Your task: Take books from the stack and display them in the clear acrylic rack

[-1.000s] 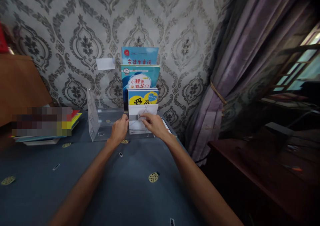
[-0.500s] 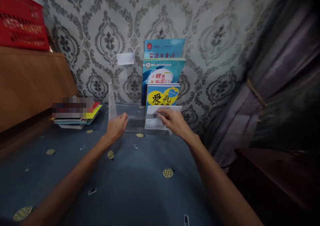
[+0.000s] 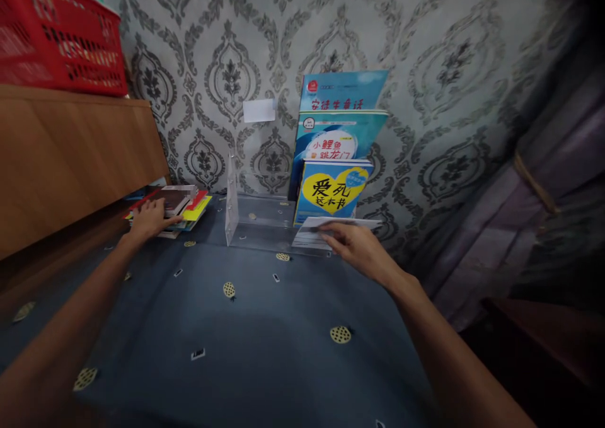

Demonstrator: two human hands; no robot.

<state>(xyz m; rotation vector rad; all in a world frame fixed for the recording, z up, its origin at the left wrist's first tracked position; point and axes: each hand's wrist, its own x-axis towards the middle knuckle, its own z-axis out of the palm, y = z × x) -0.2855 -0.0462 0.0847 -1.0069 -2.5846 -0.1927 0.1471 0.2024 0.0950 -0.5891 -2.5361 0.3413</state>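
Note:
My left hand (image 3: 151, 219) rests with fingers spread on a dark-covered book (image 3: 171, 200), the top one of a low pile at the left. In my right hand (image 3: 352, 245) a thin white booklet (image 3: 309, 234) is pinched between thumb and fingers. It leans back at the lowest front tier of a clear acrylic rack (image 3: 230, 207). Behind it a blue book with a yellow heart (image 3: 331, 188) stands upright. Further back and higher are a teal book (image 3: 363, 132) and a light blue book (image 3: 350, 87).
A red plastic basket (image 3: 75, 43) sits on a wooden cabinet (image 3: 80, 157) at the left. Patterned wallpaper with a white label (image 3: 259, 110) rises behind the rack. The surface has a dark blue patterned cloth (image 3: 255, 346). A tied curtain (image 3: 510, 239) hangs at the right.
My left hand has moved left from beside the rack's left end onto the book pile. My right hand stays at the white booklet, which now tilts further back. The view has shifted left.

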